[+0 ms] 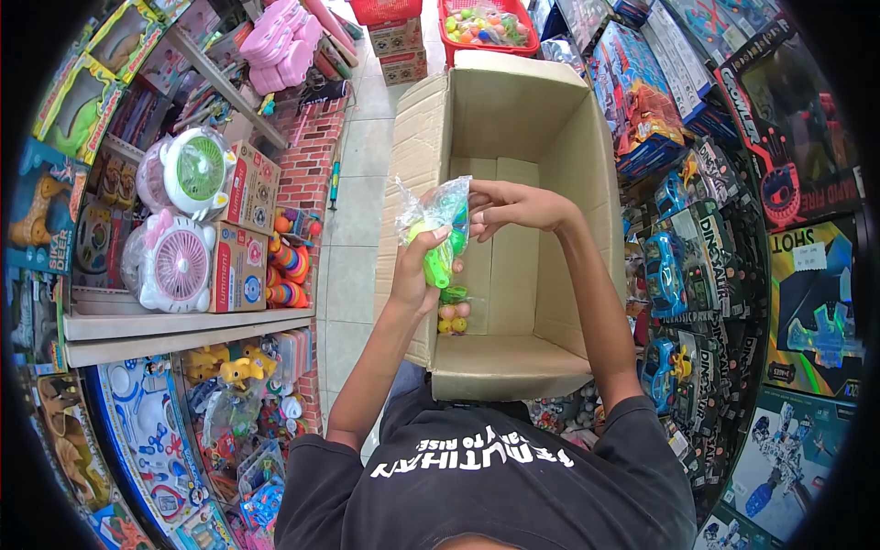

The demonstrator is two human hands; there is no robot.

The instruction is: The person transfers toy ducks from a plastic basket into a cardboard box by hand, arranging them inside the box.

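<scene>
My left hand (417,275) is closed around the lower part of a bagged green toy (442,247), its thumb across the front. Clear crinkled plastic wraps the toy, which is bright yellow-green with darker green parts; its exact kind is not clear. At the bag's right edge, the bent fingers of my right hand (527,206) pinch the plastic, partly hidden behind it. Both hands are over an open cardboard box (509,357). Small yellow and pink balls (452,318) lie in the box's near left corner, below my left hand.
Shelves on the left hold wrapped fans (177,261) and boxed toys. Packaged toy sets (665,266) line the right side. Beyond the box stands a red basket (490,48) of colourful balls. A tiled floor strip (353,211) runs along the box's left.
</scene>
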